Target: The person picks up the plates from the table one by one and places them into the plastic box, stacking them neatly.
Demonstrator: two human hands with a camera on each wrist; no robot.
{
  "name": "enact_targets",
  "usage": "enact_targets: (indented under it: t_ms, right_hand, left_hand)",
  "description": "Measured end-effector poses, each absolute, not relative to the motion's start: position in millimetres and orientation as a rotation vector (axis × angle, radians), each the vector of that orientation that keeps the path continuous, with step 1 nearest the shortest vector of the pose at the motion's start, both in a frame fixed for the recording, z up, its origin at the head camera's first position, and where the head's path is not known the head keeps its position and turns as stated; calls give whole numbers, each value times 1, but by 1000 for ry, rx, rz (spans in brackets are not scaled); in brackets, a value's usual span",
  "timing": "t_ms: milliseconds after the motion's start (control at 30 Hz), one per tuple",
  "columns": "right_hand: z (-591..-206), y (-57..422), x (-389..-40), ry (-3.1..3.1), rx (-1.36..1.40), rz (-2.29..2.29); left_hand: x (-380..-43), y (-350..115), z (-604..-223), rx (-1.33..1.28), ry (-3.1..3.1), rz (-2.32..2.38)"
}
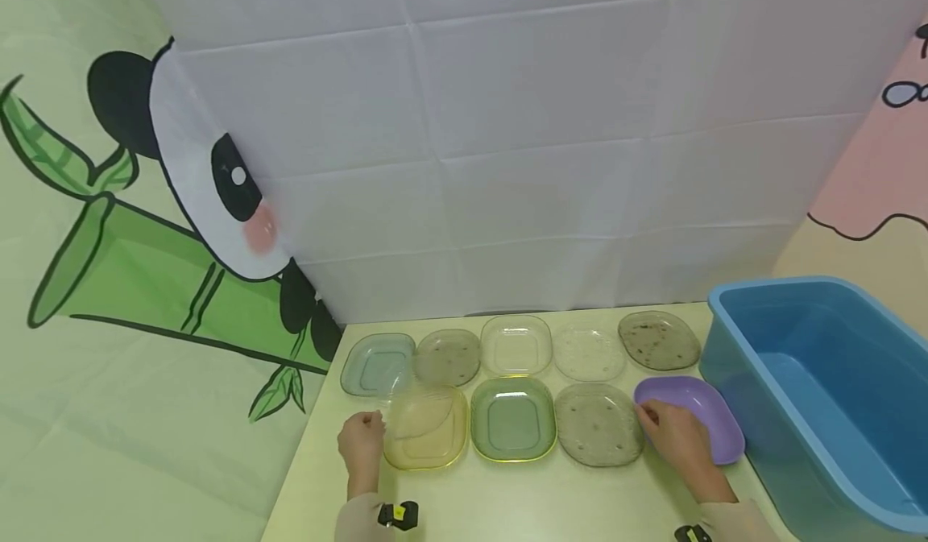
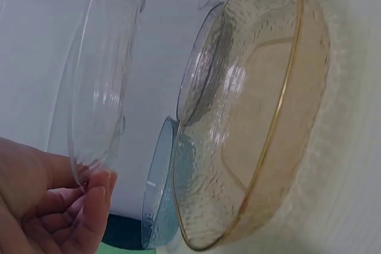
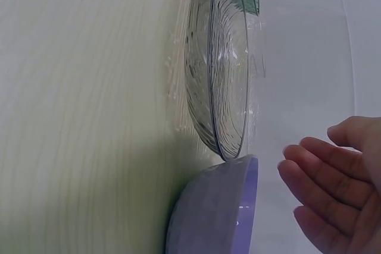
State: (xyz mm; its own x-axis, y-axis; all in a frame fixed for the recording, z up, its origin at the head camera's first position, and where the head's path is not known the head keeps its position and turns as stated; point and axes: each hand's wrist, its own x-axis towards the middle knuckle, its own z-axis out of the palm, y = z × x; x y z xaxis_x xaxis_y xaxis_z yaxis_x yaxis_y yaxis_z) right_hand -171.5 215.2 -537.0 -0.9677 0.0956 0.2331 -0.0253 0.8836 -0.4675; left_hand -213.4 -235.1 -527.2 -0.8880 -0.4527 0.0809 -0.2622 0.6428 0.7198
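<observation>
My left hand (image 1: pixel 360 445) pinches the rim of a clear, colourless plate (image 2: pixel 101 81) between thumb and fingers. The plate is held up over the yellow square dish (image 1: pixel 428 449), overlapping it in the head view. In the left wrist view the plate stands well apart from the amber-looking dish. My right hand (image 1: pixel 677 439) hovers at the left side of a purple dish (image 1: pixel 718 417), its fingers loosely bent and holding nothing. Beside the purple dish lies a grey see-through plate (image 3: pixel 220 63).
A large blue tub (image 1: pixel 776 397) stands at the right. Between the yellow dish and grey plate sits a green square dish (image 1: pixel 513 419). The back row holds a blue-tinted dish (image 1: pixel 366 365), a clear square dish (image 1: pixel 516 347) and a dark grey plate (image 1: pixel 660 341), among others.
</observation>
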Motion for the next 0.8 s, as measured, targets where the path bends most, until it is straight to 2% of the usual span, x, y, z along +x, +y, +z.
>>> enact_targets:
  t_ms: [200, 800]
  right_hand:
    - [-538, 215, -171, -2808, -59, 703]
    - [-535, 207, -174, -2797, -79, 718]
  left_hand:
    - [-221, -202, -527, 477, -2604, -1123]
    - [-231, -120, -520, 395, -2470, -1514]
